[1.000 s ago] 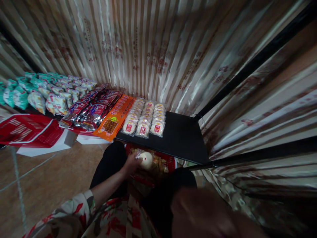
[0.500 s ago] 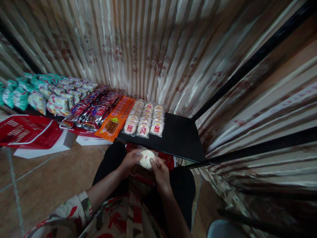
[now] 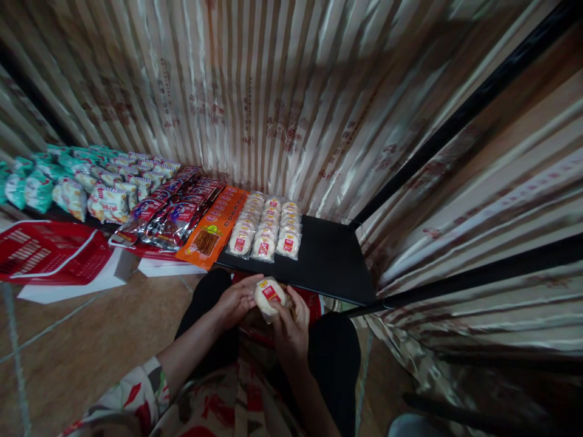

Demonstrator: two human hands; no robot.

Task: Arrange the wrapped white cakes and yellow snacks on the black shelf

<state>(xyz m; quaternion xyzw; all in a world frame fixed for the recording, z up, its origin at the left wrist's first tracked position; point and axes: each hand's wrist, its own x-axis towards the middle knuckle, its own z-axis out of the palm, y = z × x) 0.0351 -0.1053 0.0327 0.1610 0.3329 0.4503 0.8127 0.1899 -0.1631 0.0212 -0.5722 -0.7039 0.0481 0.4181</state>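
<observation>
A round white cake in a clear wrapper point(image 3: 268, 295), its red label facing up, is held over my lap, in front of the black shelf board point(image 3: 334, 258). My right hand point(image 3: 291, 321) grips its right and lower edge, thumb near the label. Fingers of my left hand point(image 3: 237, 300) are at its left edge; how firmly they press cannot be made out. Just beyond, three rows of the same wrapped cakes point(image 3: 264, 247) lie overlapping on the board. Left of them is a flat orange snack packet point(image 3: 212, 233).
Dark red and purple packets point(image 3: 170, 212) and white and teal snack bags point(image 3: 109, 200) fill the board leftward. A red basket point(image 3: 50, 255) stands at the left on the tiled floor point(image 3: 109, 328). Black poles point(image 3: 437, 136) and a striped curtain point(image 3: 282, 91) enclose the back and right.
The cake in my hands has been turned over, from its plain white side to the red-labelled side. My right hand has shifted its hold. The view has tilted slightly upward.
</observation>
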